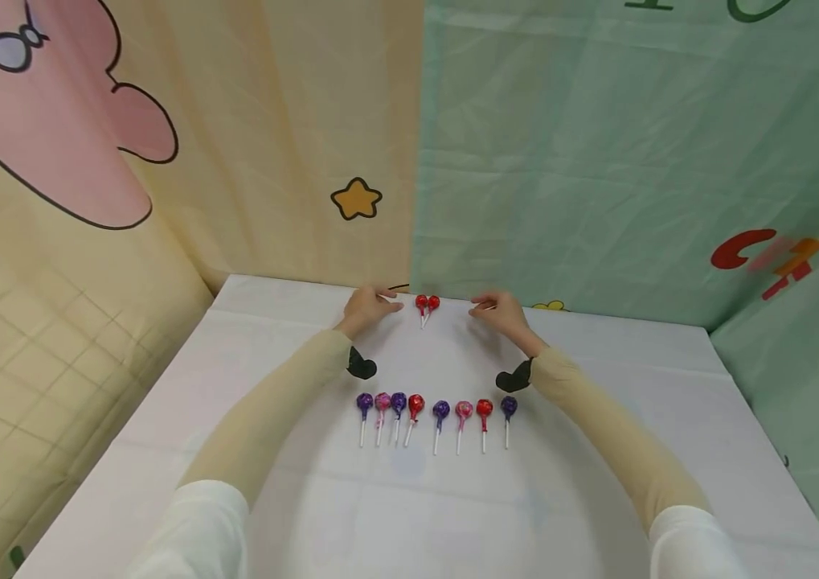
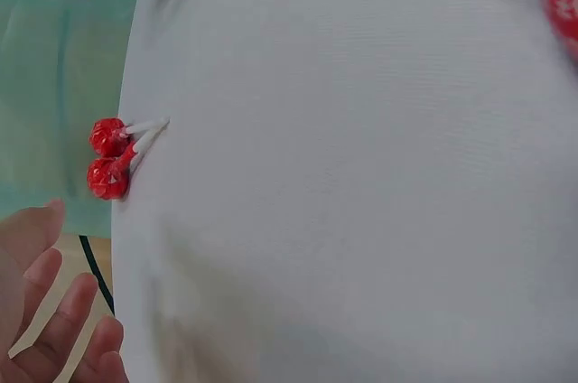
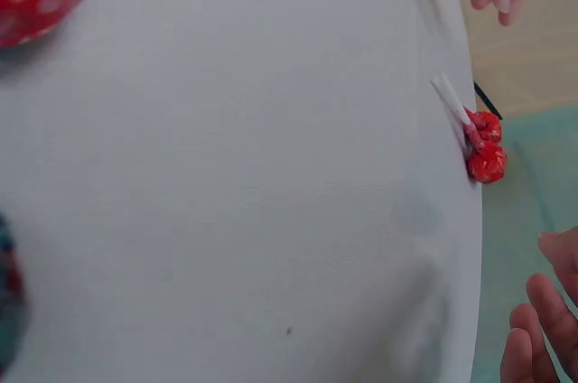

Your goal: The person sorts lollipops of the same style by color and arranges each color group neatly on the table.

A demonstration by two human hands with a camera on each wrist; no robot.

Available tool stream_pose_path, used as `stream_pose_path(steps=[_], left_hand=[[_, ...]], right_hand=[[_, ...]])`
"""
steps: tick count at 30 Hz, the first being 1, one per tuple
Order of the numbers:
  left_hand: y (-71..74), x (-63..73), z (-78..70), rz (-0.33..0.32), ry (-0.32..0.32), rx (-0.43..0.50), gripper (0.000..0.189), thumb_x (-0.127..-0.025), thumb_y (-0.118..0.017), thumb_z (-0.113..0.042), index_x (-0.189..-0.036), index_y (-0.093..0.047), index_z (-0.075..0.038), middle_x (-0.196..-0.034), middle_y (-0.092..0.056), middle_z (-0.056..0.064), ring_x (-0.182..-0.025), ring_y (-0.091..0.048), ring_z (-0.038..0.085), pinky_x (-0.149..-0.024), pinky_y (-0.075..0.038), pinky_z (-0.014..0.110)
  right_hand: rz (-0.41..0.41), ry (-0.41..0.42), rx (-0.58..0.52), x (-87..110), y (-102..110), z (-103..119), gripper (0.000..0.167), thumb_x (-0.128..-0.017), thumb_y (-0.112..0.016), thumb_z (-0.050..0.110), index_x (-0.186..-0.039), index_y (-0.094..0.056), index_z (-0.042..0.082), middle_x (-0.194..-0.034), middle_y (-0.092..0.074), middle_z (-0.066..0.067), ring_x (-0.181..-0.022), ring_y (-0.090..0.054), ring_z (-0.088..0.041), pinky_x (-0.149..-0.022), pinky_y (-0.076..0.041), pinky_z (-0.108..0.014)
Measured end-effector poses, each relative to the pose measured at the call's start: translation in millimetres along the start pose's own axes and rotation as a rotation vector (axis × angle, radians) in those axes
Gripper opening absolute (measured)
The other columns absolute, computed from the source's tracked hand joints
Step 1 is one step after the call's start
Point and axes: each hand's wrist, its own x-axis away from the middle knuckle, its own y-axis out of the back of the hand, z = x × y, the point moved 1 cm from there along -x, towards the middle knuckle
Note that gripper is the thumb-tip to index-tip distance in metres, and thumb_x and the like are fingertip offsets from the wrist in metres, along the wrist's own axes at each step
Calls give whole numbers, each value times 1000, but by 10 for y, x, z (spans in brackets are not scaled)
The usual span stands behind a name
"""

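Beyond the left hand [image 1: 369, 309] and the right hand [image 1: 501, 312] rise a yellow cloth [image 1: 272, 121] and a green cloth [image 1: 597, 161], printed with cartoon shapes. Under the hands spreads a white table [image 1: 452, 515], its far edge close by their fingertips. Beige sleeves [image 1: 272, 410] reach back from both wrists toward the person. On the person's side of the hands lies a row of eight lollipops [image 1: 441, 409], purple, pink and red, sticks toward the person. Both hands are relaxed, fingers loosely extended and apart from the candy; neither has hold of anything. Between them, at the far edge, lies a pair of red lollipops [image 1: 433, 303], to the left hand's right and the right hand's left. The left hand is nearer. The pair's heads sit side by side; their sticks run toward the person, across the line joining the hands, and converge at the near ends.
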Motion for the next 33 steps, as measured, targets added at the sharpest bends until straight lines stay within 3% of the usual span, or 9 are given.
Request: stream_pose_path(steps=[11, 18, 23, 33], left_hand=[[71, 411, 151, 14, -41, 18, 39, -88, -69, -34, -117, -68, -7, -108, -70, 14, -99, -62, 27, -79, -45, 33], [15, 606, 256, 33, -70, 44, 38, -86, -72, -33, -114, -70, -9, -100, -72, 10, -94, -63, 24, -73, -43, 27], [-55, 746, 234, 59, -126, 89, 37, -86, -72, -32, -114, -69, -8, -97, -72, 9, -88, -64, 20, -69, -44, 25], [-135, 1102, 148, 133, -194, 83, 32, -85, -73, -27, -110, -70, -8, -95, -72, 4, -78, -57, 13, -69, -45, 25]], right_hand=[[-74, 118, 56, 491, 216, -279, 28, -89, -67, 15, -112, -68, -2, -103, -69, -20, -93, -64, -31, -80, -51, -39], [-110, 162, 54, 799, 299, -366, 27, -88, -69, 15, -110, -69, -1, -99, -71, -18, -87, -65, -27, -75, -52, -28], [-130, 176, 53, 998, 299, -408, 26, -87, -70, 15, -109, -69, 0, -96, -72, -16, -85, -63, -23, -72, -48, -22], [-55, 175, 45, 1331, 98, -355, 28, -86, -72, 17, -111, -69, 5, -104, -72, -11, -98, -62, -28, -89, -47, -44]])
